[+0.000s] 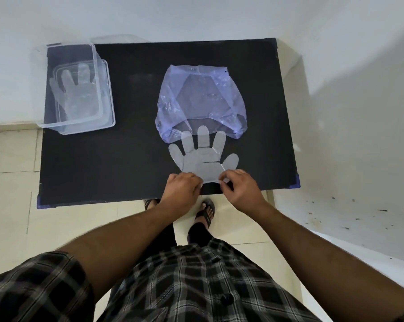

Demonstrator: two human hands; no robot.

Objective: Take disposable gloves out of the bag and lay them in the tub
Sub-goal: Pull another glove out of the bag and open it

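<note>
A thin clear disposable glove [204,159] lies flat on the black table [131,159], fingers pointing away from me. Its fingertips overlap the mouth of a pale blue plastic bag [201,98] lying behind it. My left hand [181,188] pinches the cuff's left corner and my right hand [239,187] pinches its right corner, both near the table's front edge. A clear plastic tub [103,89] stands at the far left corner of the table, with another clear glove [76,89] lying flat inside it.
White walls stand behind the table and to its right. The floor is pale tile. My sandalled feet [205,212] show just below the table's front edge. Bare black tabletop lies between the tub and the bag.
</note>
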